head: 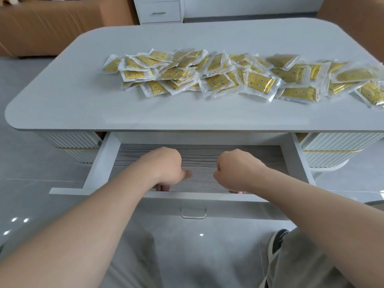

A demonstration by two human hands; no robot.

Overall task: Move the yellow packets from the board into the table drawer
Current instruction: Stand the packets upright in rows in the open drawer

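Several yellow packets (228,76) in clear wrappers lie in a loose heap across the middle and right of the pale grey table top (83,100). Below it the table drawer (108,154) stands pulled out, its wood-grain floor bare. My left hand (166,167) grips the drawer's front panel (207,201) from inside, fingers curled over the edge. My right hand (234,169) grips the same panel further right in the same way. A clear handle (194,213) sits on the panel's outer face.
Ribbed white table bases (332,146) flank the drawer. A white cabinet (160,9) and brown cardboard boxes (52,23) stand behind the table. My knees and a shoe (278,242) are over the glossy grey floor below the drawer.
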